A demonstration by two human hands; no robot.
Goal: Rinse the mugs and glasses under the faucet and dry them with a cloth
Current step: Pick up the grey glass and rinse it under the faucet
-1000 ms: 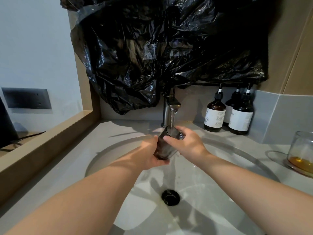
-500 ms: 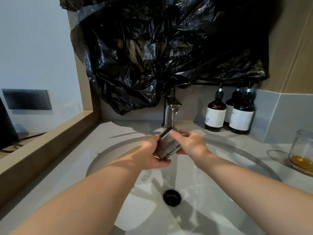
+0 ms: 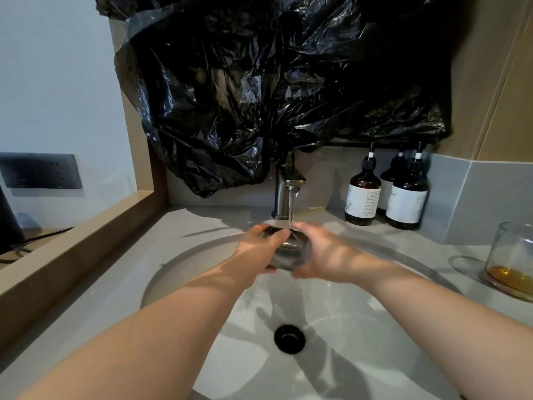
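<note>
The small, dark smoked-glass tumbler (image 3: 284,251) was held over the basin right under the spout, and the thin stream of water (image 3: 291,209) met it at its upper edge. The glass was blurred and mostly covered, so I could not tell whether the water ran into its mouth or down its wall. The left hand (image 3: 256,249) was wrapped round it from the left, with the thumb laid over the top. The right hand (image 3: 324,252) was curled round it from the right. Both hands gripped the glass, and neither had a finger free.

Behind them stood the brushed-metal faucet (image 3: 284,192), running. Below lay the pale oval sink (image 3: 187,269) with its round black drain (image 3: 289,339). On the grey counter (image 3: 202,217) to the right sat a clear glass (image 3: 513,255) with amber liquid in the bottom, well apart from the hands. Three brown pump bottles (image 3: 362,197) stood in the back corner, and a crumpled black plastic bag (image 3: 274,82) hung above everything.

I judged the rinse of this first glass to be the step in hand. The next move called for tipping the water out over the sink while keeping a firm hold on the wet, slippery wall. After that the glass would go to a cloth, and I saw none anywhere. The clear glass looked unrinsed, so much of the job remained.
</note>
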